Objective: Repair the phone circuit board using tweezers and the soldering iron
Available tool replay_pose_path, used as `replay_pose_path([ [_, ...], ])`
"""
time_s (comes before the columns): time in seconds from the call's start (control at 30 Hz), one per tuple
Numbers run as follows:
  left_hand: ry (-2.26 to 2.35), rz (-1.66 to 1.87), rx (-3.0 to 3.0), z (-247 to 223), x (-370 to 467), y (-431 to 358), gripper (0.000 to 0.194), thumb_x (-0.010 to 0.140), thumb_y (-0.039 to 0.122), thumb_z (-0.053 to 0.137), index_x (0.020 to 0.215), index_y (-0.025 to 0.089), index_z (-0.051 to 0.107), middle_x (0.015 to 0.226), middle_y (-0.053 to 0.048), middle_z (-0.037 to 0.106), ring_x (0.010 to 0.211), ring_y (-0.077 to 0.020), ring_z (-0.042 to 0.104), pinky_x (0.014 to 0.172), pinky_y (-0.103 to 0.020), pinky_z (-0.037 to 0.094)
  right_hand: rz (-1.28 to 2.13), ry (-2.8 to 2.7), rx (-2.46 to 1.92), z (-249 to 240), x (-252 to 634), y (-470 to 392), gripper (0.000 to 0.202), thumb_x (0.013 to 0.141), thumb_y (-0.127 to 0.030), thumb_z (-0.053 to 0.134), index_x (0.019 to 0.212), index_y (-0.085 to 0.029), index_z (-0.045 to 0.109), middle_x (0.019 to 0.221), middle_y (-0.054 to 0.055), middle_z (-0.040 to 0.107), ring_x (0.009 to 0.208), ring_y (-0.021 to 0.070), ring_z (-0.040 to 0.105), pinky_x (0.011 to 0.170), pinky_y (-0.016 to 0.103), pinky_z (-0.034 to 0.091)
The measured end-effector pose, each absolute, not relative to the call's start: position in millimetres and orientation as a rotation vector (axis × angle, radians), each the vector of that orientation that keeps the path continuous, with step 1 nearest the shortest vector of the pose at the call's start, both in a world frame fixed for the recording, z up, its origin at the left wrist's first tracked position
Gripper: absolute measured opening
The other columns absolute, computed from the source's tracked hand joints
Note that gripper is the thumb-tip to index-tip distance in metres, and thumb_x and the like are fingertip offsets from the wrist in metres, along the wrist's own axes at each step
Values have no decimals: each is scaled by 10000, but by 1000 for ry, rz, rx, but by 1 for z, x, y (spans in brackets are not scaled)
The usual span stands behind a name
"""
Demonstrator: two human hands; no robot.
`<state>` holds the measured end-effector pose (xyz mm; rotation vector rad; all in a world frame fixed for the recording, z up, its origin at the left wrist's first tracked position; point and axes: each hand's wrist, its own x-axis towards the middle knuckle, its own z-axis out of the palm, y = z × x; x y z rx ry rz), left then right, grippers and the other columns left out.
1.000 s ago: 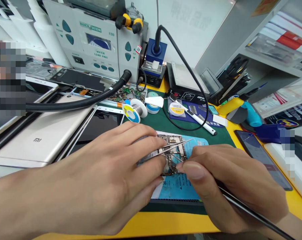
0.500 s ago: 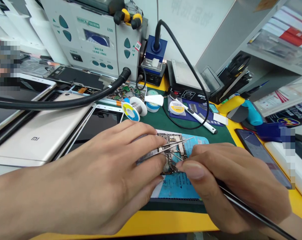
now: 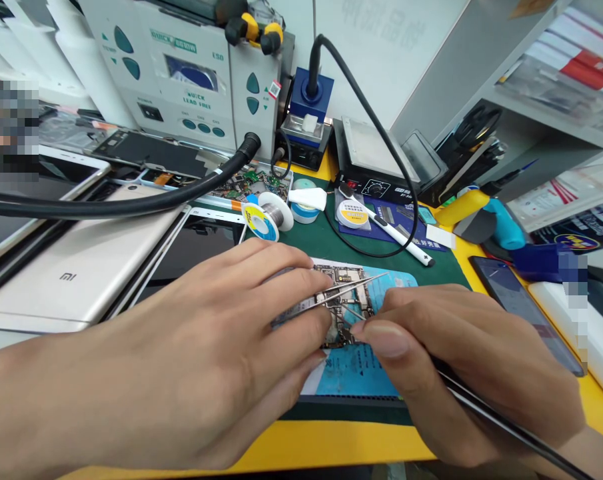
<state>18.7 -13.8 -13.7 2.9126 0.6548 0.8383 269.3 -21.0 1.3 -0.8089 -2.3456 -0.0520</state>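
A small circuit board point(image 3: 348, 275) lies on a light-blue card point(image 3: 388, 370) on the green mat. My left hand point(image 3: 221, 333) reaches over the board's left side, its fingers closed around silver tweezers point(image 3: 354, 287) whose tips point right above the board. From the right, my right hand point(image 3: 461, 360) pinches a slim metal tool point(image 3: 501, 413), its thin tip over the middle of the board. The board's left part is hidden under my left fingers, and whether either tip touches it is unclear.
Behind stand a grey soldering station point(image 3: 181, 80) and a black heater box point(image 3: 376, 160). A black cable point(image 3: 376, 120) arches over the mat near a solder spool point(image 3: 268, 217) and a white brush point(image 3: 406, 245). Phones point(image 3: 91, 260) lie left; another phone point(image 3: 521, 310) lies right.
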Motion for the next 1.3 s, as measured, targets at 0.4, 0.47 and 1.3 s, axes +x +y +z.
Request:
replay_pose_path([
  [0.4, 659, 862, 2919, -13, 20, -14, 231, 1092, 180, 497, 1242, 105, 656, 1205, -109, 691, 1261, -344, 580, 991, -524, 529, -45, -2315, -782, 0, 269, -21, 286, 1038, -216, 589, 777, -263, 483, 692, -11, 708, 634, 166, 715, 559, 318, 516],
  [0.47, 662, 857, 2915, -13, 20, -14, 228, 1093, 179, 498, 1241, 108, 656, 1144, -96, 691, 1251, -337, 583, 1000, -517, 526, -52, -2313, -790, -1, 269, -21, 290, 1047, -224, 578, 774, -266, 487, 714, -5, 724, 640, 169, 717, 552, 323, 511],
  [1.3, 630, 857, 2907, -12, 19, -14, 199, 1064, 155, 520, 1149, 91, 688, 1294, -142, 698, 1269, -341, 590, 1090, -518, 503, 36, -2351, -837, 6, 267, -21, 275, 1038, -179, 568, 784, -265, 504, 689, -19, 709, 647, 165, 695, 570, 328, 498],
])
